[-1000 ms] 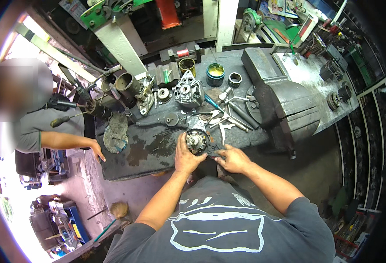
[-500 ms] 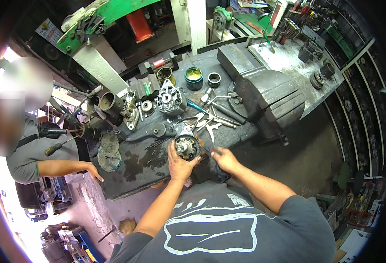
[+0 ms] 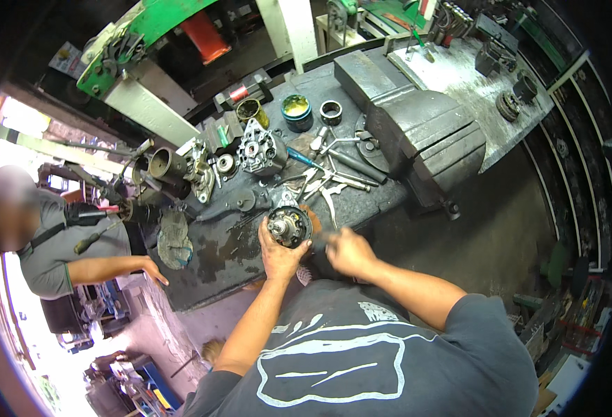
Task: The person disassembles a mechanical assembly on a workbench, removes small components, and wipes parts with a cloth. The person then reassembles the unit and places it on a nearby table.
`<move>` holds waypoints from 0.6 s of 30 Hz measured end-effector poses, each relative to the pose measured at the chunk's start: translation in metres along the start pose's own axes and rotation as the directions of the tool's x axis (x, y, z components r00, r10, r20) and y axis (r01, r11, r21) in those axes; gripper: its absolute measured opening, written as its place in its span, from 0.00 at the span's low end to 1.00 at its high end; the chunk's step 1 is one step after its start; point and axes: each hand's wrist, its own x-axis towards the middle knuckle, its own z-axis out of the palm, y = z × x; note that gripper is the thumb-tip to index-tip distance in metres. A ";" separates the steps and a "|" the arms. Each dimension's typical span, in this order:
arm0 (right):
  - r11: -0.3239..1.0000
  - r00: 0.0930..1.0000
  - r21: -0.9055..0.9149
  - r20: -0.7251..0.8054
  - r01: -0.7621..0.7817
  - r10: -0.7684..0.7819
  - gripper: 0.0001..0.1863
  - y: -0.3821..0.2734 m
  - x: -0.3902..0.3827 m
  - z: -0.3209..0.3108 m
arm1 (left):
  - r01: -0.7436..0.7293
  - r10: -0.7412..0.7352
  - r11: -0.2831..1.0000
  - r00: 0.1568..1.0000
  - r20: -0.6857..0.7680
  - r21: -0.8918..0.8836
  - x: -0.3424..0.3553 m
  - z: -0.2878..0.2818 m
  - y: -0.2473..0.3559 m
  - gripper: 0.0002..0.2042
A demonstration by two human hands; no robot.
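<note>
Near the front edge of the workbench (image 3: 202,281), my left hand (image 3: 282,258) grips a round alternator part (image 3: 289,228). Metal fittings and a central shaft show inside its dark ring, which faces up. My right hand (image 3: 351,253) is closed just to the right of it, apart from the part. A blurred, thin thing sticks out of that fist toward the part; its kind cannot be made out. Beyond them lie several pliers (image 3: 314,186) and a blue-handled tool (image 3: 303,158). A grey alternator housing (image 3: 261,151) stands farther back.
A big bench vise (image 3: 427,135) takes up the right of the bench. Behind stand an open grease tub (image 3: 297,115) and a metal ring (image 3: 331,112). A crumpled rag (image 3: 175,240) lies at left, close to another person's hand (image 3: 154,270).
My right hand has turned over, and the dark cloth seen below it before no longer shows. My left hand still holds the alternator part. The whole view has shifted slightly.
</note>
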 end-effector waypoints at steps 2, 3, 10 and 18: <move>0.991 0.931 0.132 -0.356 -0.032 0.078 0.23 -0.008 0.028 -0.002 | -0.031 0.032 0.999 0.999 -0.036 0.022 -0.001 0.001 -0.004 0.64; 0.995 0.977 0.103 -0.212 -0.009 0.031 0.25 -0.014 0.032 0.002 | -0.031 0.032 0.999 0.999 -0.019 0.040 0.001 0.000 -0.006 0.65; 0.994 0.915 0.078 0.388 0.082 -0.106 0.27 0.034 0.012 -0.042 | -0.321 0.268 0.918 0.935 0.232 0.235 0.018 -0.056 -0.034 0.69; 0.993 0.999 0.114 -0.022 0.036 -0.034 0.31 0.034 0.035 -0.048 | -0.089 0.086 0.995 0.993 0.075 0.039 0.006 -0.016 0.001 0.66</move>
